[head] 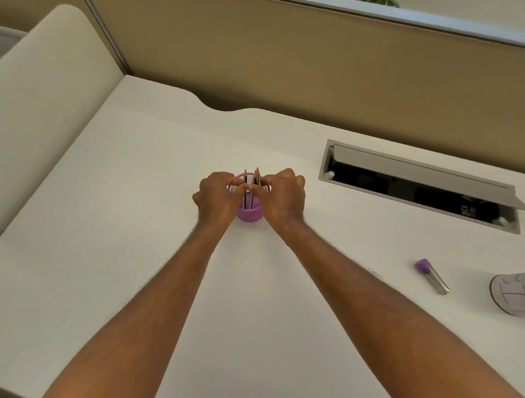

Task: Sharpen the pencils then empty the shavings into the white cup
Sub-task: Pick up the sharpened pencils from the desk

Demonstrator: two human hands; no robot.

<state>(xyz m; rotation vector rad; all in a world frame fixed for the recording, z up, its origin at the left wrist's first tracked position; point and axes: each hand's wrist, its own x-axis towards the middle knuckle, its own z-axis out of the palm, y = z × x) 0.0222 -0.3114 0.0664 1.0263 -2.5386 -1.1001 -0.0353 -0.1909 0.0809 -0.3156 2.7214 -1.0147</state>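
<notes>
While both our forearms reach out over the white worktop (132, 253), a purple mesh pencil cup (249, 212) stands mid-worktop between our hands. Left hand (217, 195) and right hand (282, 196) are curled, fingertips pinching at the pencils (252, 185) by the cup rim. Pencils are dark-bodied, sharp tips up; the count is hard to make out. At the right sit a purple-capped metal tube (432, 275) and a pale object (515, 295) cut off by the edge.
</notes>
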